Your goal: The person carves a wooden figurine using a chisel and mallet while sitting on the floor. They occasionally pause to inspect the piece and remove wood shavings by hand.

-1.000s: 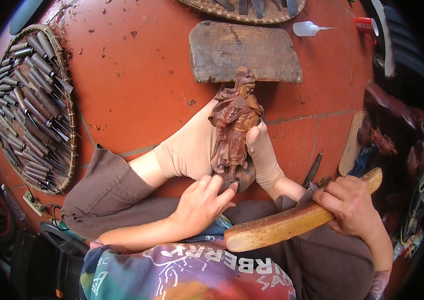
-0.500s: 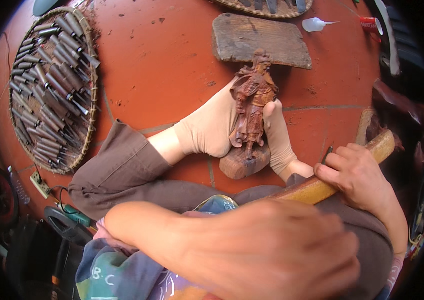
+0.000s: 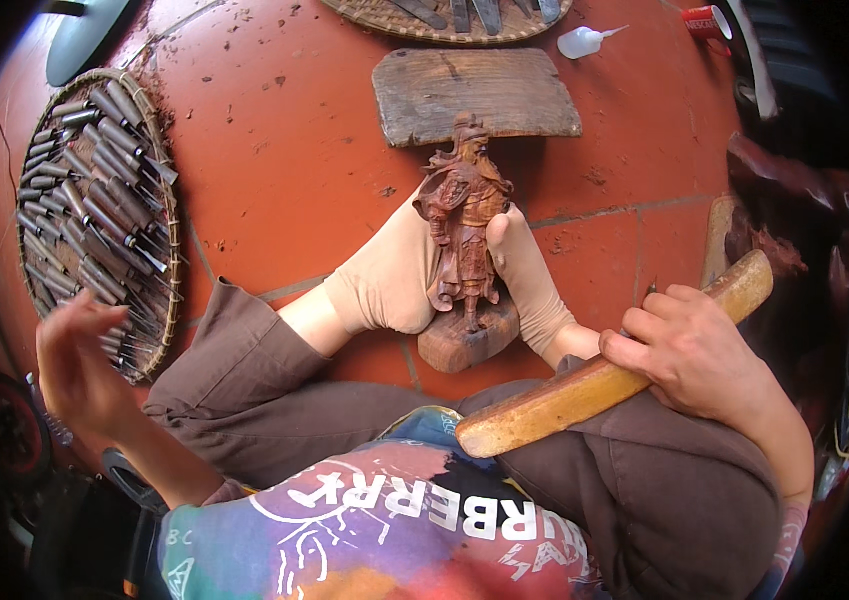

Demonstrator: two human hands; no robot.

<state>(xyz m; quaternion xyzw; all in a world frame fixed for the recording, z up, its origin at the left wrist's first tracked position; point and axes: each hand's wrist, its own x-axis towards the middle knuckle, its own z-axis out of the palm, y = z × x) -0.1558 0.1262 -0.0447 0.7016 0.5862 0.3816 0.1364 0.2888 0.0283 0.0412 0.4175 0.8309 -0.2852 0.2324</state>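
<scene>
My left hand (image 3: pixel 86 365) is raised at the left beside the round basket of carving tools (image 3: pixel 179 235). Its fingers are slightly blurred, loosely stretched out, with nothing seen in them. My right hand (image 3: pixel 689 350) is curled round a long yellowish wooden bar (image 3: pixel 554 405) that slants across my right thigh. A small dark tip (image 3: pixel 651 287) sticks up behind its fingers; what it belongs to is hidden. Between my two feet, in beige socks (image 3: pixel 384 275), a carved reddish-brown wooden figure (image 3: pixel 469 220) of a robed, bearded man is clasped, its base (image 3: pixel 469 340) toward me.
Behind the figure stands a worn wooden board (image 3: pixel 474 95). Beyond it are another woven tray (image 3: pixel 444 35) with flat blades, a white squeeze bottle (image 3: pixel 582 42) with a thin nozzle, and a red cup (image 3: pixel 706 23). Wood chips dot the red tiled floor (image 3: pixel 274 160).
My left hand has swung from in front of my body, over the wooden bar's near end, to the left beside the basket. My right hand keeps its grip on the bar. The view has shifted slightly.
</scene>
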